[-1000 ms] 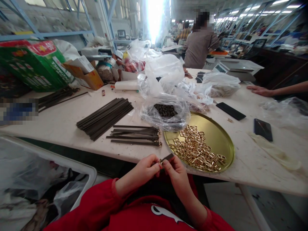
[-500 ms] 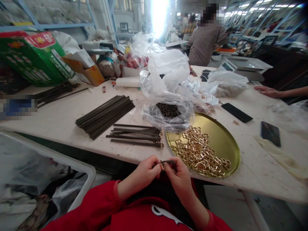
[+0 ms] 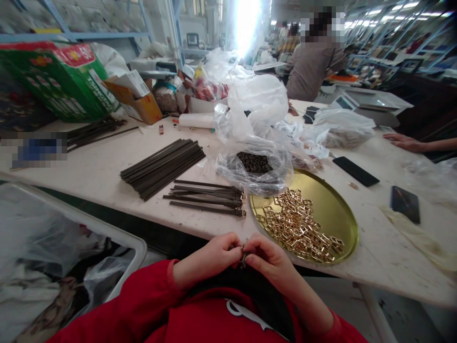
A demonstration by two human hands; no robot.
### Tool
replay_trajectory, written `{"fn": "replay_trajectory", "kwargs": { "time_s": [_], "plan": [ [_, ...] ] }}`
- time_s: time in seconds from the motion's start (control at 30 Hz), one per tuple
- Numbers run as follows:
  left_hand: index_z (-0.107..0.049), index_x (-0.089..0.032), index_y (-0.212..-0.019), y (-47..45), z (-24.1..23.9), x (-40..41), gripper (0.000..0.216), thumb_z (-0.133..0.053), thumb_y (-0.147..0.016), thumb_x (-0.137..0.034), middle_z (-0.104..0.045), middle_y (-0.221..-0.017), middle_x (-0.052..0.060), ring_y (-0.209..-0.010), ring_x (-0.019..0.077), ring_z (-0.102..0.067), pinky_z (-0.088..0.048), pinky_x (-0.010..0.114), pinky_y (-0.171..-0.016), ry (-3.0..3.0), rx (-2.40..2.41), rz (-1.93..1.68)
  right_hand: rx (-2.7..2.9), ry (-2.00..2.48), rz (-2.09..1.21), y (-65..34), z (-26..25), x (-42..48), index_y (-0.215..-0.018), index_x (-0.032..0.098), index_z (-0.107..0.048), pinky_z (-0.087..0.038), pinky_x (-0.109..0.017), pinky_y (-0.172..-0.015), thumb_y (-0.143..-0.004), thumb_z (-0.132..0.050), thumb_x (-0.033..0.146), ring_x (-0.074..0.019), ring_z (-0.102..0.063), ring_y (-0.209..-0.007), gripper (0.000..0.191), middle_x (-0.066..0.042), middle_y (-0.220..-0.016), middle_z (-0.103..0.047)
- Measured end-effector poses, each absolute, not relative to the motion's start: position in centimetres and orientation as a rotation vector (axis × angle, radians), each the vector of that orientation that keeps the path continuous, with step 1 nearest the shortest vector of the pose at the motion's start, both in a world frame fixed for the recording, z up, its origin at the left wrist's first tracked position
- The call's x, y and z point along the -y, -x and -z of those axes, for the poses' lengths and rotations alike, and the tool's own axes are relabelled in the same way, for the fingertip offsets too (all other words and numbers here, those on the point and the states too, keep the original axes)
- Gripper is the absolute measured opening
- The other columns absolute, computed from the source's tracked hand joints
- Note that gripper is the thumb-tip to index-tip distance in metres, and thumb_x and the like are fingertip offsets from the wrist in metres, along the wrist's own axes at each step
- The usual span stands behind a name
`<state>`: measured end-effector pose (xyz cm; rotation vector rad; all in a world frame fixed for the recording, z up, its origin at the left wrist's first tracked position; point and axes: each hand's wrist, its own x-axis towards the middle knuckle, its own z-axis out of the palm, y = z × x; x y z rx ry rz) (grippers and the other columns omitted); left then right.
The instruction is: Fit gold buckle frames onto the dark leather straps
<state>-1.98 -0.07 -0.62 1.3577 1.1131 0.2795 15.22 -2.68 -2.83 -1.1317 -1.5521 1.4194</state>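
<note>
Just in front of my red top, over the table's near edge, my left hand and my right hand meet, fingertips pinched. Between them is a dark strap with a small buckle, mostly hidden by the fingers. Beyond the hands lie several dark straps with gold buckles, side by side. A larger pile of plain straps is farther left. To the right, a round gold tray bears a heap of gold buckles. An open clear bag holds small dark loops.
Two dark phones, one here and another, lie on the right. Another person's hand rests at the table's right side. Boxes, including a green carton, stand back left. A white bin is at lower left.
My right hand has turned and its fingers now bend over the buckle end of the strap, hiding more of it. The view has shifted slightly left.
</note>
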Motion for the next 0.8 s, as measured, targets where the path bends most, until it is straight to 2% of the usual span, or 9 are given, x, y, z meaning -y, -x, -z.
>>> {"fn": "replay_trajectory", "kwargs": {
  "time_s": [0.2,0.43,0.63,0.8],
  "plan": [
    [-0.051,-0.015,-0.073,2.1,0.4,0.9,0.013,-0.047,-0.074,-0.027,-0.051,-0.064,-0.004,-0.059,0.0099,-0.044,-0.032,0.020,-0.052,-1.424,-1.069,-0.262,1.731,1.082,-1.464,-15.9,2.0,3.3,-0.081,0.023,-0.059,-0.035,-0.025,-0.058,-0.075,-0.062,0.028,-0.0138,-0.047,-0.065,0.008,0.001,-0.072,-0.051],
    [-0.053,-0.015,-0.073,2.1,0.2,1.8,0.013,-0.046,-0.073,-0.026,-0.052,-0.063,-0.004,-0.058,0.0095,-0.043,-0.032,0.020,-0.051,-1.569,-1.014,-0.176,1.870,1.064,-1.322,-15.8,1.5,4.4,-0.066,0.021,-0.055,-0.033,-0.024,-0.056,-0.071,-0.065,0.022,-0.0128,-0.043,-0.062,0.011,0.002,-0.067,-0.050],
    [-0.056,-0.014,-0.075,2.0,0.7,2.0,0.016,-0.048,-0.070,-0.027,-0.050,-0.064,-0.004,-0.058,0.0092,-0.041,-0.032,0.019,-0.051,-1.560,-1.000,-0.152,1.533,1.100,-1.679,-15.9,2.0,5.1,-0.065,0.020,-0.046,-0.032,-0.023,-0.053,-0.073,-0.059,0.021,-0.0103,-0.039,-0.059,0.015,0.004,-0.064,-0.045],
    [-0.055,-0.014,-0.074,2.0,1.0,1.6,0.018,-0.050,-0.070,-0.031,-0.048,-0.062,-0.005,-0.057,0.0086,-0.039,-0.030,0.019,-0.050,-1.539,-1.023,-0.178,1.210,1.053,-1.873,-15.8,2.5,4.9,-0.070,0.020,-0.046,-0.034,-0.022,-0.055,-0.071,-0.062,0.022,-0.0094,-0.045,-0.060,0.016,0.005,-0.064,-0.049]
  ]
}}
